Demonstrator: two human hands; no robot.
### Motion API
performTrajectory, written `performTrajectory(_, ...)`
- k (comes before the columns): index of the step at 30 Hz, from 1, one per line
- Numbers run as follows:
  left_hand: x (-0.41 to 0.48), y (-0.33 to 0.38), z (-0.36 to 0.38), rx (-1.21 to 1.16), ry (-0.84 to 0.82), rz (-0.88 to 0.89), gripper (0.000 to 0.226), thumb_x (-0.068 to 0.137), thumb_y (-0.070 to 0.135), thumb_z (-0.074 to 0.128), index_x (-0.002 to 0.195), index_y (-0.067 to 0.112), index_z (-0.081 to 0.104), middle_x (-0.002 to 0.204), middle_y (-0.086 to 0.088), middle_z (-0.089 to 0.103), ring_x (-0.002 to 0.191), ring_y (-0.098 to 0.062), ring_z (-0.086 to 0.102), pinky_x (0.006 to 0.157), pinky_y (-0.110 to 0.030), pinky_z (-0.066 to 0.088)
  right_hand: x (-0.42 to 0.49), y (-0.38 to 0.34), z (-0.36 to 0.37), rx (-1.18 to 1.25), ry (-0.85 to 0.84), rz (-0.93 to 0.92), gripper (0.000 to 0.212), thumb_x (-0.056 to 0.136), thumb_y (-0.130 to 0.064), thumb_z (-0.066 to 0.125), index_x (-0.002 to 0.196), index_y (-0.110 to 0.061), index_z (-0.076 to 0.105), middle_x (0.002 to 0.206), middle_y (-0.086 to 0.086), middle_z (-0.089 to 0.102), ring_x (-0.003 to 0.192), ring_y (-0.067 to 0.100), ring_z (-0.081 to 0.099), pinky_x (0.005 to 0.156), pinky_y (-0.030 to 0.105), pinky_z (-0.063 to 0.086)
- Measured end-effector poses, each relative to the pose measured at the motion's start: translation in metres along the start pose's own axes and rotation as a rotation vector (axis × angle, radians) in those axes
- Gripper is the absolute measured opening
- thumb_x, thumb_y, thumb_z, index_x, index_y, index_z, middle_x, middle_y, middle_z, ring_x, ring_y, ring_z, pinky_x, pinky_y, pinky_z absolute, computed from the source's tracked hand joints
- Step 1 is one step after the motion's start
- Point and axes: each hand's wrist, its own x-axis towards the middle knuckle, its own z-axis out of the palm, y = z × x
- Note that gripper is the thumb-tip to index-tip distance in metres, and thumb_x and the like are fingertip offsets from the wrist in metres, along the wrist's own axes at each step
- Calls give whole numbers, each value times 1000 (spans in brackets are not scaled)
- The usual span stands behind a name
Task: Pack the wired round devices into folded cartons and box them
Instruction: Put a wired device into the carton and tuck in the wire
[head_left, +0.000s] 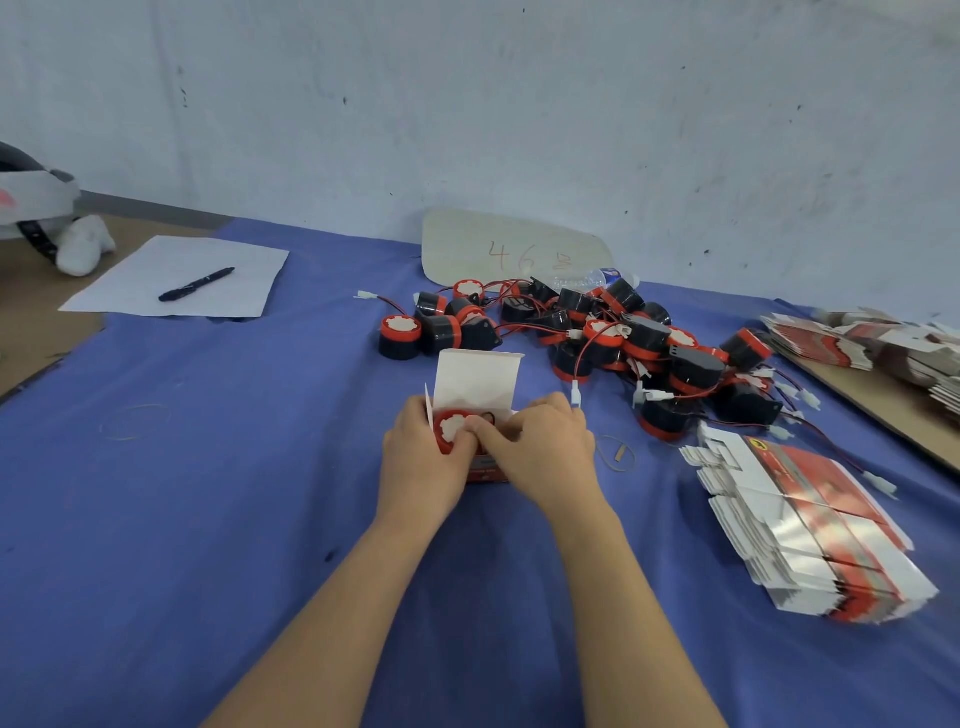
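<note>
Right up close, both hands are on the job! The left hand (421, 457) curls round the carton (491, 472) from its left side. The right hand (543, 447) curls over its right, thumb pressed on the device (451, 428). The device sits face-up in the carton's mouth, square between the two hands, both touching it, and not yet fully down, I'd say. The flap (478, 376) stands upright on the far side, so closing means folding it back toward the person, and the right hand looks better placed to reach it. Off to the right, flat cartons (810, 525) wait in a stack. Beyond the flap, the pile (597, 332) of wired devices sprawls on the blue cloth (208, 493). Far left, a pen (196, 285) lies on paper (130, 275).
</note>
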Motion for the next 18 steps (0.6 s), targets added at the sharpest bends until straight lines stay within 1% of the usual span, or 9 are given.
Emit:
performTrajectory(2,0,0,0,3,-8,-4,24,89,28,61,102,24,42,105,1,57,103,-21,54,76,-32,50,1,0,3,20,25,19,47,93,-51,49,74,-10,63,95,4,47,95,22,42,72,31,33)
performTrajectory(4,0,0,0,-1,-11,-5,24,88,27,61,103,23,43,106,0,58,104,-22,54,80,-36,52,1,1,5,115,51,40,33,95,-37,52,72,-14,58,98,10,56,98,23,47,69,30,33)
performTrajectory(5,0,0,0,-3,-10,-2,24,88,27,61,103,22,43,106,-1,58,104,-23,55,81,-38,52,1,1,6,213,78,59,22,94,-32,55,82,-15,61,101,10,57,97,23,48,69,29,35)
performTrajectory(6,0,0,-1,-4,-8,-1,24,88,26,61,103,22,43,106,-1,58,103,-23,55,80,-39,52,1,2,5,317,104,81,13,94,-27,58,99,-16,61,104,9,57,96,22,50,70,29,38)
performTrajectory(7,0,-1,-1,-5,-5,-1,24,88,26,61,103,22,44,106,-1,58,103,-23,55,80,-38,52,0,2,5,403,112,109,22,93,-22,59,114,-17,57,106,7,56,95,21,52,71,29,41)
performTrajectory(8,0,-1,-1,-4,-4,-1,24,88,26,61,103,22,43,106,-2,58,103,-23,55,79,-37,51,-1,3,5,451,128,113,28,92,-18,60,120,-17,53,106,6,56,93,21,54,71,29,42)
performTrajectory(12,0,0,0,6,-7,-2,24,88,26,61,104,21,43,107,-3,58,103,-24,54,82,-39,51,-1,4,3,310,184,47,14,94,-17,56,101,-13,68,105,4,55,86,15,50,70,23,38)
performTrajectory(15,-1,0,0,12,0,0,25,88,26,61,103,22,41,108,-3,57,104,-23,54,82,-39,52,-2,4,1,116,128,-1,22,96,-21,51,99,-16,72,106,4,52,95,21,43,74,29,40)
performTrajectory(18,-2,0,0,20,4,7,26,88,25,61,105,21,42,109,-3,57,104,-24,54,83,-39,52,-3,1,-1,-16,66,13,26,96,-26,47,97,-21,72,108,4,47,95,23,35,77,31,37)
